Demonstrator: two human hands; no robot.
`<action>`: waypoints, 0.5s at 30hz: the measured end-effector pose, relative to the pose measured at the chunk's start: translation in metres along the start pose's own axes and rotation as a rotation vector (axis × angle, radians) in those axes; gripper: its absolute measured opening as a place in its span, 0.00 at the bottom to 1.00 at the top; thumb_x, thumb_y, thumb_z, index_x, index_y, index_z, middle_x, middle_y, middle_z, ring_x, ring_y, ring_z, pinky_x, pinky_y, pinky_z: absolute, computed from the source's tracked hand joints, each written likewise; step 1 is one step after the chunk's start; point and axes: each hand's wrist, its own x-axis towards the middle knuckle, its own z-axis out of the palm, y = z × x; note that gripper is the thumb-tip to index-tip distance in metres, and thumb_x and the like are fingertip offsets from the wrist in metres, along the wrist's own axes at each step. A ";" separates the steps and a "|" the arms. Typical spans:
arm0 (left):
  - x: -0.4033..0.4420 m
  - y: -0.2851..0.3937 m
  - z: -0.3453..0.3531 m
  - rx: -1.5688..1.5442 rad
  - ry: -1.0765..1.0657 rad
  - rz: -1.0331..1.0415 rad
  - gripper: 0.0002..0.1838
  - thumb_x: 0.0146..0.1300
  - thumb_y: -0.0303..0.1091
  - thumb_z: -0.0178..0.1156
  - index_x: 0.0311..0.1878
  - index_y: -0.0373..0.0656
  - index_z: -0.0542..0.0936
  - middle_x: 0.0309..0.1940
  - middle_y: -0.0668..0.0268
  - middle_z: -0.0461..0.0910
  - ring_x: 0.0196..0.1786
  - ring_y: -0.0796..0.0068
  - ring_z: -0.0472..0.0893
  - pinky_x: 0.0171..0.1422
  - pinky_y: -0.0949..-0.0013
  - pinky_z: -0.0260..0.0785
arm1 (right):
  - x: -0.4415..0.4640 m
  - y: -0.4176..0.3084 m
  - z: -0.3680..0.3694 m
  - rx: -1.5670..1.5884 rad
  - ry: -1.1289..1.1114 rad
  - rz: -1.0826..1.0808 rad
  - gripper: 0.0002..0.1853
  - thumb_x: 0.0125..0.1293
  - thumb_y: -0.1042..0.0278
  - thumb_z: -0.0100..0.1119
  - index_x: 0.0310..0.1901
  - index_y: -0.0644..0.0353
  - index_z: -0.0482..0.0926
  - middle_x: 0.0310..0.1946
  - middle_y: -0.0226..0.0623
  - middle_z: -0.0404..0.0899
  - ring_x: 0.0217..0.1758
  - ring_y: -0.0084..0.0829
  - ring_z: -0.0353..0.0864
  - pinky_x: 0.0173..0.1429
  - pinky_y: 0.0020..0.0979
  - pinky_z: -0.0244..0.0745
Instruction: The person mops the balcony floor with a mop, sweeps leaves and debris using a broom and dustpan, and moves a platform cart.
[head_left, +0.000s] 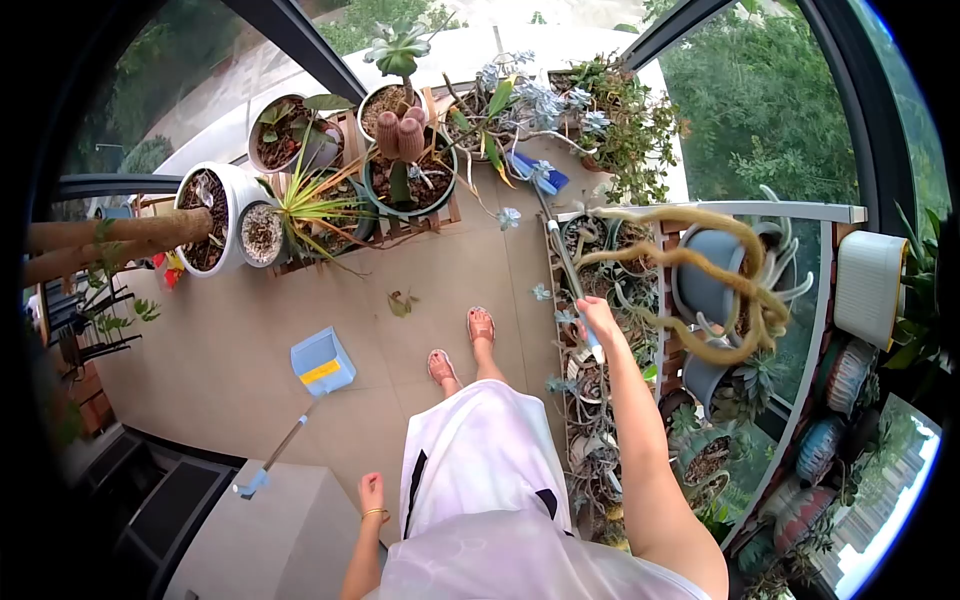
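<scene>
My right hand [597, 318] is closed around the handle of a broom [563, 250]. The handle runs away from me along the plant rack, and its blue broom head [538, 173] rests near the far pots, under trailing stems. Close to my left side, my left hand [371, 492] hangs with its fingers curled and nothing visible in them. A light-blue dustpan [323, 360] with a yellow label lies on the floor to the left, its long handle reaching toward a grey cabinet. Some dry leaves [402, 303] lie on the tiles ahead of my feet.
Several potted plants stand along the far window, among them a large white pot [228, 220] and a dark green pot [410, 175]. On the right, a plant rack [665, 300] carries succulents and a curling cactus [740, 275]. The grey cabinet [265, 530] stands at lower left.
</scene>
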 end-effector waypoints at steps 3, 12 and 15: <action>0.000 -0.009 0.002 -0.100 -0.038 -0.043 0.11 0.58 0.39 0.56 0.39 0.42 0.75 0.41 0.60 0.71 0.40 0.68 0.75 0.45 0.68 0.68 | -0.058 0.005 -0.006 -0.075 -0.019 -0.024 0.09 0.64 0.65 0.46 0.38 0.61 0.69 0.13 0.31 0.66 0.08 0.22 0.63 0.10 0.24 0.59; -0.020 -0.043 0.016 -0.227 -0.015 -0.143 0.10 0.59 0.40 0.56 0.37 0.43 0.75 0.29 0.68 0.76 0.32 0.80 0.74 0.33 0.76 0.65 | 0.009 0.011 -0.003 -0.839 0.452 -0.477 0.12 0.61 0.66 0.46 0.38 0.69 0.70 0.24 0.52 0.76 0.28 0.50 0.77 0.34 0.43 0.73; -0.025 -0.033 0.015 -0.255 -0.047 -0.235 0.11 0.59 0.42 0.55 0.39 0.45 0.74 0.30 0.70 0.75 0.32 0.81 0.74 0.31 0.77 0.63 | 0.041 -0.039 0.006 -0.986 0.511 -0.244 0.16 0.61 0.61 0.46 0.43 0.65 0.71 0.38 0.57 0.75 0.45 0.53 0.73 0.48 0.46 0.69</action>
